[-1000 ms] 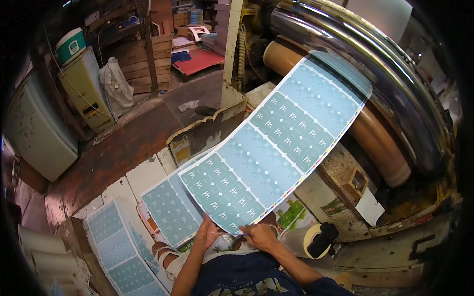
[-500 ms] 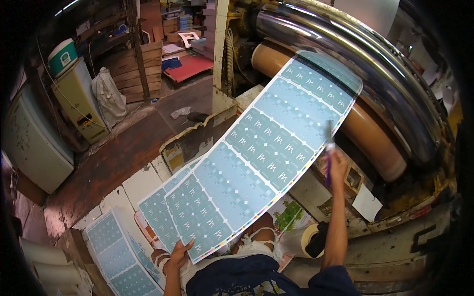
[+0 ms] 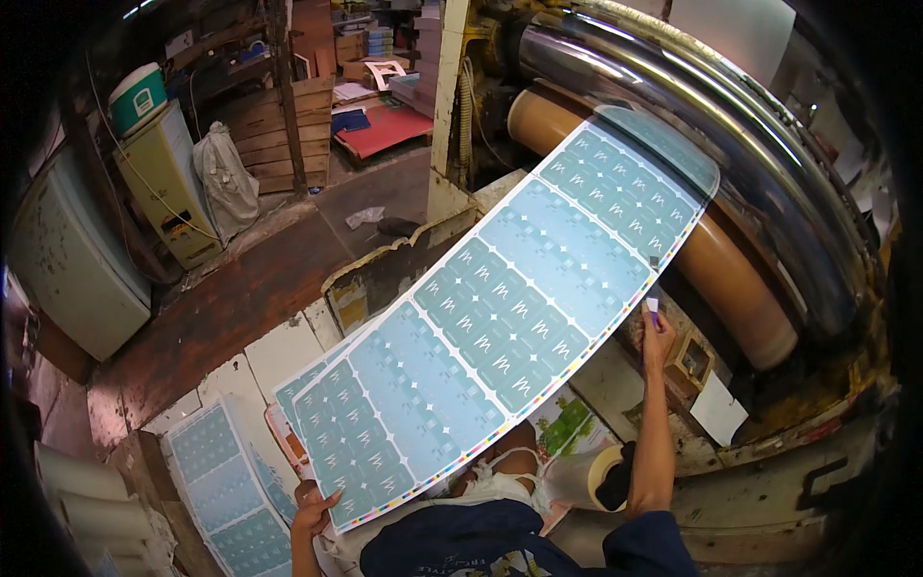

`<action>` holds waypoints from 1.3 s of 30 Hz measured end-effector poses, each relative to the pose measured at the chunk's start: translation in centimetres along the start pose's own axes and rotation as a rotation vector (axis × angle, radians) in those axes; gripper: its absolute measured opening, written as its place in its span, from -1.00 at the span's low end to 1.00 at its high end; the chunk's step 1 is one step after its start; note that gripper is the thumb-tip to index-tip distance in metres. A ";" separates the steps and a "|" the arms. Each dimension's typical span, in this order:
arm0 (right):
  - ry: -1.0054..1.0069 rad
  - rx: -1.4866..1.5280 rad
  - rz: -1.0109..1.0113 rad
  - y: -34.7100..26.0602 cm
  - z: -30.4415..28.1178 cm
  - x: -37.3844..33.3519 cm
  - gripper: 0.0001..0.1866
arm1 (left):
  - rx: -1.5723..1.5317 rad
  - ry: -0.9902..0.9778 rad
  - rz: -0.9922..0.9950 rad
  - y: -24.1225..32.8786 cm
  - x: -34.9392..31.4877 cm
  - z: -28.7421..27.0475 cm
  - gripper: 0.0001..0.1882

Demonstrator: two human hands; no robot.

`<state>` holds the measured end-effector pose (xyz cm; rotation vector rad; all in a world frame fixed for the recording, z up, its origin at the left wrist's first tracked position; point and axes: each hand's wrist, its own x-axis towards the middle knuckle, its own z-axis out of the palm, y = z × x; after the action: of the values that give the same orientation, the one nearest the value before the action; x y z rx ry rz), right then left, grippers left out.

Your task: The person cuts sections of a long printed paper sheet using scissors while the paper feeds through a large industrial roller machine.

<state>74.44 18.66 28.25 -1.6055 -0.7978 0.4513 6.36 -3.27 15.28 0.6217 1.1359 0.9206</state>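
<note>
A long printed sheet (image 3: 452, 346) in teal and pale blue slopes from the rollers at the upper right toward my lap. At its near lower-left corner my left hand (image 3: 312, 510) pinches it, thumb on top and fingers underneath. My right hand (image 3: 658, 337) is closed around a slim purple-handled knife (image 3: 653, 306) with a white collar, beside the sheet's right edge. The grey end of the knife shows at that edge; its exact contact with the sheet is unclear. Another matching sheet shows partly beneath the left side.
A chrome roller (image 3: 673, 106) and a brown roller (image 3: 740, 288) stand at the far right. Similar printed sheets (image 3: 216, 471) lie at lower left. A clear film roll (image 3: 577, 471) sits near my right knee, and a small wooden box (image 3: 690, 361) is beyond my right hand.
The sheet has come further down from the rollers. My left hand has drawn its corner left and toward me. My right hand and the knife have moved slightly nearer along the edge.
</note>
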 end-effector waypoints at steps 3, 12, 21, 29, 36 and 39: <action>0.305 -0.359 -0.408 0.2 0.0 0.5 -0.75 | -0.104 -0.024 -0.055 0.0 -0.5 -0.1 -0.45; 0.108 -0.948 -0.899 -6.7 -1.0 4.7 -0.12 | -0.161 0.136 -0.222 -2.5 -3.0 -4.7 -0.45; -0.271 -0.787 -0.941 -7.3 0.2 1.6 -0.42 | -0.237 0.314 -0.154 -8.0 -4.8 -12.2 -0.50; -0.252 -0.694 -0.740 -0.3 6.8 -14.6 -0.56 | -0.083 0.535 -0.035 -18.3 -8.0 -32.2 -0.77; -0.329 -0.797 -0.573 -2.7 5.2 -19.6 -0.56 | 0.046 0.392 -0.085 -15.2 -1.4 -27.5 -0.61; -0.355 -0.732 -0.583 -2.7 5.7 -21.8 -0.60 | -0.052 0.387 0.111 -16.1 1.9 -27.8 -0.60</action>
<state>54.91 7.27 26.61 -1.8492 -1.7875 -0.0007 -14.96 -10.58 -7.71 0.4782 1.4267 1.1960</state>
